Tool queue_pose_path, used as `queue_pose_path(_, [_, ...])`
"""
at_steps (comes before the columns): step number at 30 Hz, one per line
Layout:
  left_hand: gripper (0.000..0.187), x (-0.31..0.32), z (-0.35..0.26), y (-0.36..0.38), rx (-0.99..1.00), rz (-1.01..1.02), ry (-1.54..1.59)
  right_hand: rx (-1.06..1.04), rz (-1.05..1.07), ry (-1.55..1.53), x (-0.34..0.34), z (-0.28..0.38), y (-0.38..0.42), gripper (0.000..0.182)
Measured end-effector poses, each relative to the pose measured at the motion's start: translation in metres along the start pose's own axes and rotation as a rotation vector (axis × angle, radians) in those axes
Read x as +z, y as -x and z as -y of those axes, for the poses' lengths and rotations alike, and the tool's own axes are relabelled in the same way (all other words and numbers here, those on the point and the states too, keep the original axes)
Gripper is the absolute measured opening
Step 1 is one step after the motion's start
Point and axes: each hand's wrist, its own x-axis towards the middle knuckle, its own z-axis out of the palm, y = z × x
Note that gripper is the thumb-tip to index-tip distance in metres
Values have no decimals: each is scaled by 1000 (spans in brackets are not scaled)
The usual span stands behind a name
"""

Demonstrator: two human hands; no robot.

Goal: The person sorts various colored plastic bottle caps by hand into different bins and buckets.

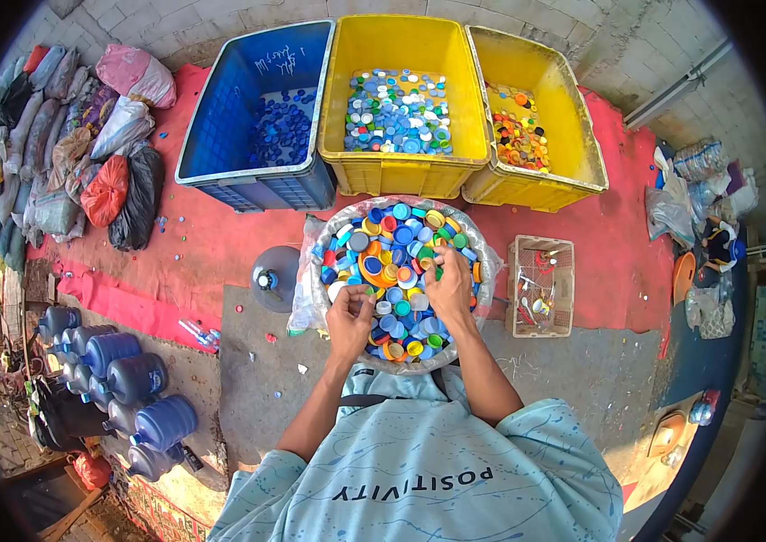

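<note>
A wide round tub [484, 237] lined with clear plastic sits right in front of me, heaped with mixed bottle caps [392, 257] in blue, orange, yellow, green, red and white. My left hand [349, 318] is over the near left part of the heap, fingers curled in beside a white cap [337, 290]; what they hold, if anything, is hidden. On the right side of the pile, my right hand [451, 282] has its thumb and fingers pinched together among the caps. Whatever is between those fingertips is too small to make out.
Beyond the tub stand a blue crate [220, 126] with blue caps, a yellow crate [401, 41] with mostly blue and white caps, and another yellow crate [573, 135] with orange and yellow caps. A basket [516, 289] stands right; a water jug [274, 271], left. Filled bags [134, 77] lie far left.
</note>
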Motion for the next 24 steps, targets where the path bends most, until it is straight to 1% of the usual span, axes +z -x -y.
queue_pose_path(1, [22,3,-1,-4,67,7,-106,119,12,-110,-4,3,0,29])
queue_pose_path(2, [28,5,-2,-7,84,31,-185,237,22,-220,-9,6,0,28])
queue_pose_path(3, [30,9,-3,-11,172,30,-261,354,29,-331,-14,9,-1,27])
queue_pose_path(4, [32,12,-4,-14,262,29,-335,368,16,-357,-12,1,2,27])
queue_pose_path(5, [34,15,-4,-17,353,27,-409,413,16,-455,-10,-7,5,27])
queue_pose_path(6, [40,19,-3,-20,406,34,-420,456,16,-552,-13,-7,5,27])
queue_pose_path(7, [40,21,-3,-22,449,38,-464,497,14,-651,-16,-7,5,27])
queue_pose_path(8, [41,24,-2,-25,493,41,-508,597,41,-800,-21,-7,8,24])
queue_pose_path(9, [42,26,-3,-26,536,45,-552,649,52,-863,-29,-3,8,24])
queue_pose_path(10, [49,28,-1,-27,494,72,-592,700,63,-925,-35,0,8,23])
queue_pose_path(11, [50,31,-1,-28,502,64,-612,750,75,-989,-38,0,10,22])
queue_pose_path(12, [51,34,-2,-28,509,55,-633,744,57,-1117,-38,-1,12,22])
queue_pose_path(15, [56,38,1,-33,554,44,-681,788,30,-1304,-43,3,16,22])
queue_pose_path(18, [57,39,4,-37,570,55,-746,783,45,-1393,-45,2,21,24])
queue_pose_path(20, [59,38,5,-38,566,74,-779,782,63,-1505,-50,2,23,27])
queue_pose_path(24, [61,36,2,-37,597,71,-744,753,89,-1709,-52,-1,30,35])
